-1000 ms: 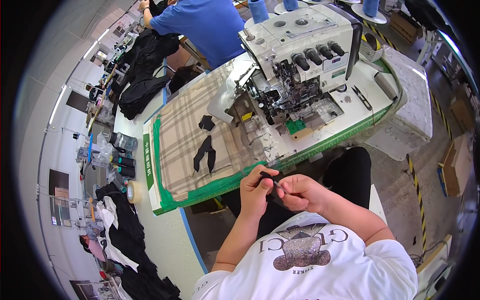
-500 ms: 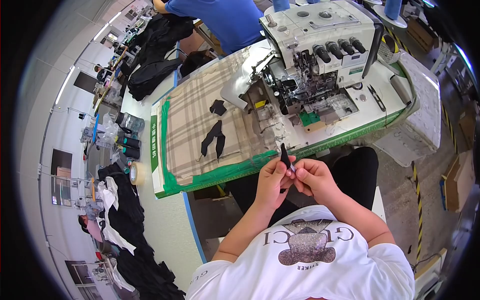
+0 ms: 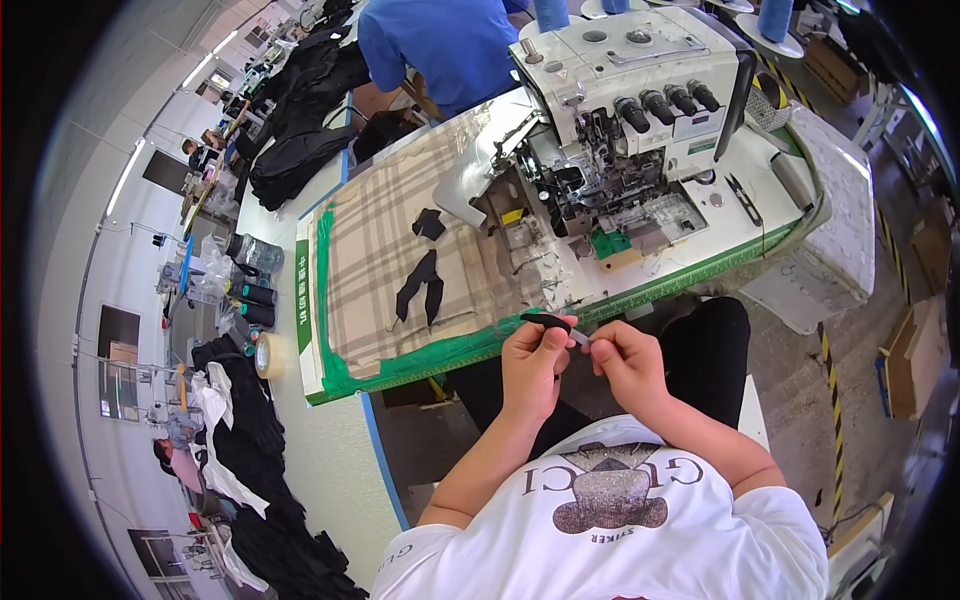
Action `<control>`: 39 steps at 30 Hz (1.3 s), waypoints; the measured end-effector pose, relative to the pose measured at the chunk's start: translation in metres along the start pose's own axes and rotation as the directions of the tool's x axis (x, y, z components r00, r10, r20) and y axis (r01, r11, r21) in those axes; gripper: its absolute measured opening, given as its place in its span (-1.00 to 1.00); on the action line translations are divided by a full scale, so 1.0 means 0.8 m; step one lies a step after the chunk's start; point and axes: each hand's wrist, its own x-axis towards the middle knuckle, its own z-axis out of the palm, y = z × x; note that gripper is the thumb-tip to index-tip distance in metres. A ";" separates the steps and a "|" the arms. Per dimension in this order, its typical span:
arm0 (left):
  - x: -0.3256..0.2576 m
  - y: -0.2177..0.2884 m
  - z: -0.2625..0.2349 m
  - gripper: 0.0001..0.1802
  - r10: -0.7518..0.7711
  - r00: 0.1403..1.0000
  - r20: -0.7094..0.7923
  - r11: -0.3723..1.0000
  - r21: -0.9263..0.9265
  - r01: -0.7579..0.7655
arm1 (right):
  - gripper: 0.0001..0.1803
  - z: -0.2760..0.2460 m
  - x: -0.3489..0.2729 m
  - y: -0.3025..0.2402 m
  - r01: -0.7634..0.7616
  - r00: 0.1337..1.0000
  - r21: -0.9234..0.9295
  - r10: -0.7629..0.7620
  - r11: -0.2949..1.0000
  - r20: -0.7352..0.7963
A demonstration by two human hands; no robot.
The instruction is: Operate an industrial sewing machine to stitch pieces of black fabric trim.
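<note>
Just in front of the table's near edge, my two hands work close together. A small black fabric piece (image 3: 547,320) lies across the fingertips of my left hand (image 3: 533,368), which is closed on it. My right hand (image 3: 628,365) pinches the end of a small pale grey strip (image 3: 580,340). That strip bridges the gap to the left fingers; its kind is too small to tell. Beyond the hands stands a white overlock sewing machine (image 3: 630,100). On the plaid-covered table top (image 3: 360,230) rest a forked black fabric piece (image 3: 420,288) and a smaller black scrap (image 3: 428,224).
Thread snips (image 3: 744,200) lie right of the machine. Green tape (image 3: 400,358) edges the table. On the left side table are a tape roll (image 3: 268,355), dark thread cones (image 3: 258,304) and heaped black garments (image 3: 250,440). A person in blue (image 3: 435,50) sits beyond.
The black piece has swung from pointing away from me to lying leftward over my left fingers. My hands have drawn slightly apart, showing more of the grey strip. The person in blue has shifted right.
</note>
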 end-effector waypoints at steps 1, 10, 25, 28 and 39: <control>-0.001 -0.003 0.001 -0.73 -0.029 0.999 0.045 0.997 -0.072 0.033 | -0.87 -0.002 0.002 -0.002 0.001 1.000 0.000 -0.001 1.000 -0.002; -0.001 0.005 0.007 -0.75 -0.253 0.954 0.158 0.949 -0.151 0.277 | -0.66 -0.029 0.013 0.010 -0.783 0.620 0.605 0.248 0.141 0.744; -0.016 -0.018 0.005 -0.72 -0.140 0.979 0.149 0.921 -0.343 0.184 | -0.64 -0.027 0.007 -0.001 -0.582 0.812 0.662 0.296 0.473 0.503; -0.014 -0.013 0.006 -0.74 -0.250 0.957 0.149 0.844 -0.450 0.291 | -0.63 -0.020 0.004 0.002 -0.502 0.863 0.635 0.287 0.588 0.416; -0.010 0.000 0.002 -0.90 -0.209 0.975 0.069 0.959 0.210 0.191 | -0.75 -0.023 0.000 0.004 -0.338 0.939 0.383 0.279 0.860 0.201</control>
